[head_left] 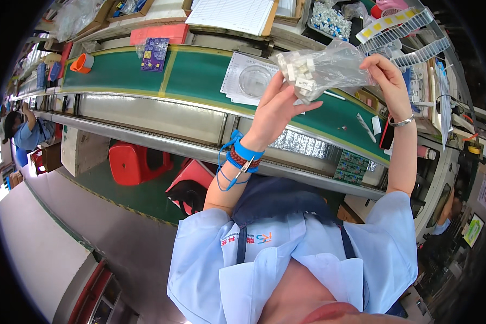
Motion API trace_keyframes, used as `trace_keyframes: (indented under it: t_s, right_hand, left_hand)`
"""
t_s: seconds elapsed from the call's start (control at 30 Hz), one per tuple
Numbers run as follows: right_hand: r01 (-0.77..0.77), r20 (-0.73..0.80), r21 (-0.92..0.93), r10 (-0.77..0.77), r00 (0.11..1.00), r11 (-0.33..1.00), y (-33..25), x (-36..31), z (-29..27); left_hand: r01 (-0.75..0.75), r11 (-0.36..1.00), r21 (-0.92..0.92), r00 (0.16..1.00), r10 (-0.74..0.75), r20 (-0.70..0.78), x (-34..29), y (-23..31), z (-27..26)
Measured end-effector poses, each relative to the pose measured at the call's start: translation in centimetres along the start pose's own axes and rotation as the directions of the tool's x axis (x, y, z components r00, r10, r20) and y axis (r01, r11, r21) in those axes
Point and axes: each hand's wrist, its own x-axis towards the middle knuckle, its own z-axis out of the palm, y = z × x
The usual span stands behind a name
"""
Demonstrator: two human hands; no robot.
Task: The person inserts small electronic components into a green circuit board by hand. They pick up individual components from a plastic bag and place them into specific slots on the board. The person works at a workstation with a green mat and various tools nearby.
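Observation:
A clear plastic bag (335, 63) filled partly with small white block-shaped parts (302, 75) is held up over the green work surface. My left hand (275, 108) grips the bag's full end, its fingertips partly hidden behind it and the thumb stretched below. At the other end, my right hand (387, 81) pinches the gathered plastic between thumb and fingers. Just behind my left hand, a round clear dish (255, 81) rests on printed paper sheets (229, 81). A blue strap with a cord and red beads circle my left wrist.
The green conveyor-like surface (194, 75) runs across, bordered by a metal rail (162, 132). On it are a purple circuit board (155, 54) and an orange-and-white cup (82, 63). A black tray of small parts (329, 21) and curved strips (424, 51) lie beyond. Red stools (132, 162) stand below.

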Motion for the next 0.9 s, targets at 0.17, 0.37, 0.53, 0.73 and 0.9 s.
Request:
trace_keyframes:
  t_s: [0.17, 0.37, 0.53, 0.73, 0.9]
  right_hand:
    - [-0.061, 0.051, 0.088, 0.057, 0.997, 0.994, -1.6, -1.3, 0.7]
    - [-0.14, 0.148, -0.106, 0.154, 0.977, 0.985, -2.2, -2.6, -1.4]
    - [0.014, 0.344, -0.041, 0.001, 0.939, 0.999, -2.4, -2.8, 0.5]
    - [-0.129, 0.359, 0.015, 0.115, 0.926, 0.992, -1.2, -3.2, 2.6]
    - [-0.253, 0.239, 0.335, 0.178, 0.955, 0.908, -0.4, -3.6, 3.1]
  left_hand:
    - [-0.063, 0.998, 0.013, 0.998, 0.063, 0.018, -1.3, 0.3, 0.0]
    - [-0.082, 0.991, 0.108, 0.996, 0.078, 0.039, -2.1, 0.6, 1.3]
    - [-0.051, 0.989, 0.142, 0.999, 0.05, 0.011, -2.5, 0.4, 1.1]
    - [-0.054, 0.947, 0.316, 0.997, 0.071, -0.041, -2.8, 0.7, 2.0]
    - [0.024, 0.989, 0.144, 1.0, -0.024, -0.006, -3.1, 2.0, 2.1]
